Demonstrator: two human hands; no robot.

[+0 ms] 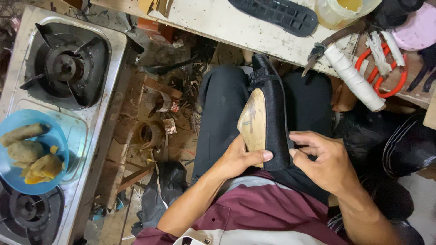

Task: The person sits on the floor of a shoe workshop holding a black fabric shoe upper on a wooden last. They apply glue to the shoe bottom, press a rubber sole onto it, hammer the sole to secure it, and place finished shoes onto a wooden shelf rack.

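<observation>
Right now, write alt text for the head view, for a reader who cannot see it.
Seen from above, a seated person holds a black shoe on a wooden last on their lap, left hand gripping its heel end, right hand pinching its black side. A gas stove with a blue bowl of food stands left; a cluttered workbench lies ahead.

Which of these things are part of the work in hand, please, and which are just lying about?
In hand:
- shoe, black, on a wooden last
- left hand and right hand, both gripping it

Lying about:
- stove
- blue bowl of food
- black sole
- red scissors
- white roll
- jar
</observation>
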